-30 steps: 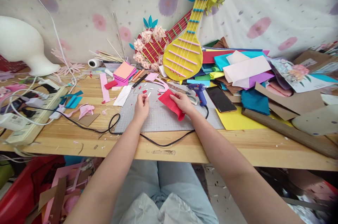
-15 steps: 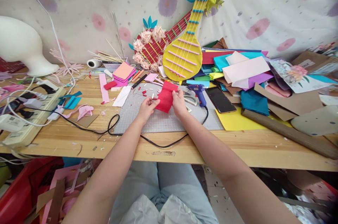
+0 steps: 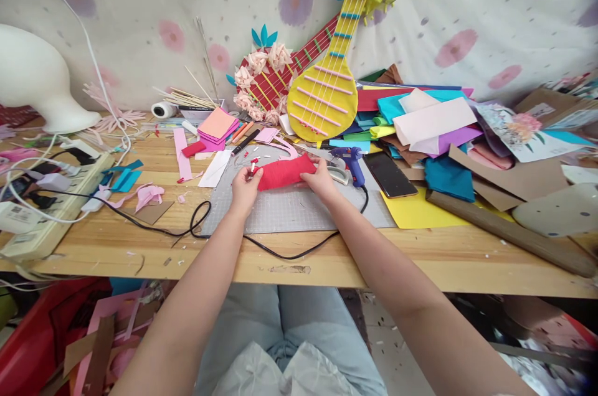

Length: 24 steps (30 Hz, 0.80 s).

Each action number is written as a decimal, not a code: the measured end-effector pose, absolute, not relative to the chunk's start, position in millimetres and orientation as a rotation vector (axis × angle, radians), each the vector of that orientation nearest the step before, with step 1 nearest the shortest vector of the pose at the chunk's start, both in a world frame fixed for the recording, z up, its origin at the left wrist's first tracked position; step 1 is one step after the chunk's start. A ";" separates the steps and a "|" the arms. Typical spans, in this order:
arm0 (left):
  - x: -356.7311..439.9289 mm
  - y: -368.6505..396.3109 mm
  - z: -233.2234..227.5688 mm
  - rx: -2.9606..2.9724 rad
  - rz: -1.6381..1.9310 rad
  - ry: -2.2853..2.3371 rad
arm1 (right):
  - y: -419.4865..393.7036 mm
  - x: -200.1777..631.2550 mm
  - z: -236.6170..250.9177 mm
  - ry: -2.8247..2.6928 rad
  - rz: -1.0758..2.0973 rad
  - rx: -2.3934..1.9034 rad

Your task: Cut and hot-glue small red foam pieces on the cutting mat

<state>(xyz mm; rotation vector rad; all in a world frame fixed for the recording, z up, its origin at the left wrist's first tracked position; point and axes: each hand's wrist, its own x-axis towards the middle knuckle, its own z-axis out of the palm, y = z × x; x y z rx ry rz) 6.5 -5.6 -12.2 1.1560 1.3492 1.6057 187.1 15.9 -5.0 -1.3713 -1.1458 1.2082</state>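
A piece of red crepe paper [image 3: 286,172] is stretched sideways between my two hands, over the grey cutting mat [image 3: 280,216]. My left hand [image 3: 245,187] pinches its left end, and my right hand [image 3: 321,179] grips the right end between thumb and fingers. Small red and white bits [image 3: 253,163] show just beyond my left fingertips. To the right of my right hand, a blue glue gun [image 3: 351,165] rests at the mat's edge, beside a grey-white handled tool [image 3: 337,175] that my hand partly hides.
A black cable [image 3: 289,258] loops along the table front. A phone [image 3: 390,175] and heaped coloured paper [image 3: 434,128] lie on the right. Yellow [image 3: 322,100] and red [image 3: 273,88] paper instruments lean at the back. A power strip [image 3: 56,209] stands at left.
The red crepe paper has gone from an upright, tilted hold to a wide sideways band. My left hand has moved left, widening the gap between my hands.
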 end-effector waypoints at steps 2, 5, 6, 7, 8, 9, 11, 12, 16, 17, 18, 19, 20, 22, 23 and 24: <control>1.9 -3.1 -17.5 1.214 1.548 1.427 | 10.4 190.3 -1.3 -1.419 0.898 -1.503; 1.3 -1.7 -22.9 1.345 1.450 1.479 | 1.8 188.6 8.1 -1.750 0.310 -1.390; 2.8 -2.0 -23.5 1.380 1.421 1.453 | -0.3 186.4 10.9 -1.848 0.224 -1.300; 4.7 -2.7 -23.4 1.403 1.394 1.410 | -1.8 183.8 12.8 -1.945 0.207 -1.218; 6.9 -3.7 -22.5 1.416 1.369 1.360 | -2.7 181.1 13.9 -2.034 0.233 -1.151; 9.1 -5.0 -21.0 1.420 1.346 1.311 | -3.0 178.7 14.1 -2.107 0.278 -1.101; 12.7 -8.1 -16.1 1.390 1.338 1.230 | -2.8 175.1 12.6 -2.195 0.363 -1.051; 14.0 -9.9 -13.0 1.351 1.348 1.203 | -2.6 174.1 11.5 -2.211 0.394 -1.043; 16.3 -15.9 1.2 1.029 1.418 1.141 | -6.4 171.6 9.9 -2.167 0.510 -1.051; 16.1 -16.8 4.3 0.959 1.420 1.120 | -8.7 170.4 10.7 -2.120 0.543 -1.085; 15.7 -17.2 7.0 0.895 1.434 1.100 | -11.5 168.9 11.9 -2.060 0.559 -1.138; 15.0 -17.3 9.2 0.828 1.457 1.076 | -14.4 167.1 13.4 -1.996 0.554 -1.202; 14.1 -17.0 11.0 0.768 1.484 1.043 | -17.2 165.2 15.0 -1.946 0.535 -1.260; 11.8 -16.1 13.2 0.657 1.545 0.971 | -21.7 161.7 17.3 -1.930 0.521 -1.322; 10.7 -15.8 13.8 0.617 1.564 0.935 | -22.9 160.2 17.6 -1.958 0.558 -1.322; 9.9 -15.6 14.2 0.591 1.575 0.907 | -23.3 159.1 17.1 -1.989 0.624 -1.308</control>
